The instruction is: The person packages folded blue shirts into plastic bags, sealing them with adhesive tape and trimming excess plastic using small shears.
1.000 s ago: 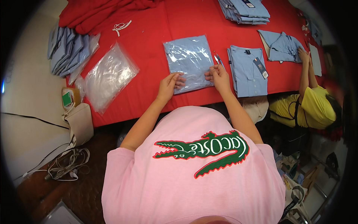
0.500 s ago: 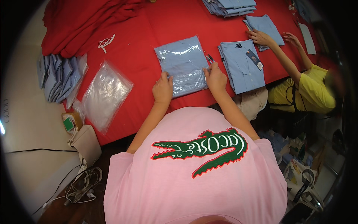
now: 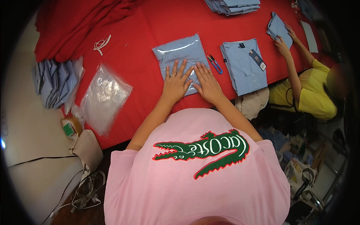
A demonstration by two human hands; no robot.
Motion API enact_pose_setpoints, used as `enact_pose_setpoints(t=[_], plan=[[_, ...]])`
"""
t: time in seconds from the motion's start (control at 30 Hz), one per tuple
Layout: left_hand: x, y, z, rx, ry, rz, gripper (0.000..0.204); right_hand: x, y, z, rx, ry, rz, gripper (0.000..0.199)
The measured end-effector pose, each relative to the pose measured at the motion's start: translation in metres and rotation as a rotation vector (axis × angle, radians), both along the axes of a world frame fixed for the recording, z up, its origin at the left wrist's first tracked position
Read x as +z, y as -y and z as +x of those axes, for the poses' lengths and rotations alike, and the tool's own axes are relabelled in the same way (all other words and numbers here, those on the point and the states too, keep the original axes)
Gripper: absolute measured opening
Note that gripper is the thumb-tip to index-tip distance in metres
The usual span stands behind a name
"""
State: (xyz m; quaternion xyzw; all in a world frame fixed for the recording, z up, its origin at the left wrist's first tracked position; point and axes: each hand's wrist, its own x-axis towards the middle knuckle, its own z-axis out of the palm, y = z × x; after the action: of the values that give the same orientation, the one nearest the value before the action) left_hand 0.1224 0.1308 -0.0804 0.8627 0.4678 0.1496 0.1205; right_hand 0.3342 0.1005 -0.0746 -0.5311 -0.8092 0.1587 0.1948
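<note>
We have both hands flat on the bagged shirt [image 3: 182, 60], a folded light-blue garment inside a clear plastic sleeve that lies on the red tablecloth [image 3: 138, 33] at about twelve o'clock from our chest. Our left hand [image 3: 175, 83] rests on its near left part, fingers spread, with a ring showing on one finger; our right hand [image 3: 207, 83] lies just beside it on the near right part. Neither hand grips anything: the palms are open and pressed down. We judge that this flattens the packet and pushes air out of the sleeve, which would explain the splayed fingers.

Just beside the packet at two o'clock lie small blue-handled snips [image 3: 215, 63], near enough for the right hand to reach. Beyond them at two o'clock sits an unbagged folded blue shirt [image 3: 243, 65] with a hang tag on it. At nine o'clock a loose empty clear bag [image 3: 103, 98] lies flat near the table edge, and farther out at nine a pile of bagged shirts [image 3: 52, 83] leans off the cloth. A stack of folded blue shirts [image 3: 232, 5] sits at one o'clock by the far edge. At three o'clock a co-worker in a yellow top [image 3: 305, 95] handles another blue garment [image 3: 278, 28].
</note>
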Motion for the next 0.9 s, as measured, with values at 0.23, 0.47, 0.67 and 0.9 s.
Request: enact_pose_setpoints(t=[0.23, 0.47, 0.67, 0.9], plan=[[-0.001, -0.004, 0.000, 0.005, -0.019, 0.024, 0.065, 0.001, -0.002, 0.002, -0.005, 0.027, -0.007, 0.076], [0.020, -0.033, 0.006, 0.087, 0.188, -0.147, 0.063, 0.030, -0.030, -0.004, -0.059, 0.002, -0.056, 0.071], [0.009, -0.073, -0.008, 0.145, -0.011, 0.039, 0.055, 0.008, -0.072, -0.026, -0.107, -0.058, 0.049, 0.066], [0.002, -0.077, -0.004, 0.140, 0.009, -0.024, 0.055, 0.004, -0.076, -0.022, -0.114, -0.008, -0.023, 0.066]])
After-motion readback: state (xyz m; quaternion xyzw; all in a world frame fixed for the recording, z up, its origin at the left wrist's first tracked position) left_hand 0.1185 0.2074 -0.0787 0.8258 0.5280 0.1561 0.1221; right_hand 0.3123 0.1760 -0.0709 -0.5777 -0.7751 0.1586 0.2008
